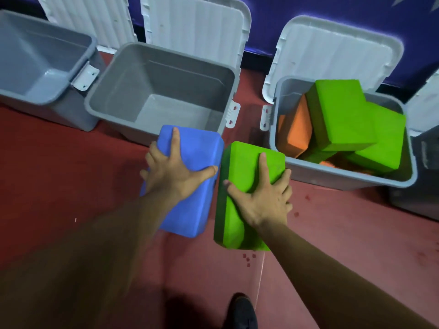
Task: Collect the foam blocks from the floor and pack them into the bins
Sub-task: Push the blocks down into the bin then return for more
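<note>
My left hand [171, 169] grips a blue foam block [194, 148] from above, fingers and thumb spread round its sides, just in front of the middle grey bin [164, 91], which holds nothing. My right hand [261, 193] grips a green foam block [244, 162] the same way, held above the red floor between the middle bin and the right grey bin [287, 169]. The right bin holds green blocks [342, 115] stacked crookedly over orange blocks [297, 129].
A third grey bin [42, 55] with nothing inside stands at the far left. White lids [197, 27] lean open against the purple wall behind the bins. Another dark container [427, 150] sits at the right edge. My dark shoe [242, 309] shows at the bottom.
</note>
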{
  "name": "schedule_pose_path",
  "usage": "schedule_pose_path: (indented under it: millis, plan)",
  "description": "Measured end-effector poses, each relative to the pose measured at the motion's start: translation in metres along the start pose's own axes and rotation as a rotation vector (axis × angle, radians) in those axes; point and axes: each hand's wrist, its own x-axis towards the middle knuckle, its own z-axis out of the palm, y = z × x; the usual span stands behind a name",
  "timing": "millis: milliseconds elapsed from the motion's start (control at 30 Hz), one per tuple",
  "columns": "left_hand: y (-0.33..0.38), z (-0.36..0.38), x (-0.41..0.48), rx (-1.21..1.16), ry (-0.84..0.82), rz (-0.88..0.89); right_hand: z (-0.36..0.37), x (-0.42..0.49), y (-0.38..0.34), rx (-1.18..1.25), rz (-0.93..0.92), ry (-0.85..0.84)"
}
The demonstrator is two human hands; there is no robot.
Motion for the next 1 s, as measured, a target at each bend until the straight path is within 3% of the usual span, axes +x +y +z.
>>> schedule_pose_path:
  millis: [233, 500, 767, 1000]
  plan:
    - [0.004, -0.069, 0.151, -0.049, 0.103, 0.005, 0.012, 0.103, -0.135, 0.071, -0.045, 0.007]
    - [-0.007, -0.094, 0.347, -0.017, 0.043, 0.03, 0.087, 0.236, -0.263, 0.148, 0.065, 0.047]
    - [-0.05, -0.054, 0.426, 0.094, -0.106, 0.066, 0.157, 0.299, -0.267, 0.092, 0.198, 0.008]
    - [-0.06, -0.025, 0.434, 0.109, -0.166, 0.102, 0.179, 0.325, -0.256, 0.11, 0.183, 0.027]
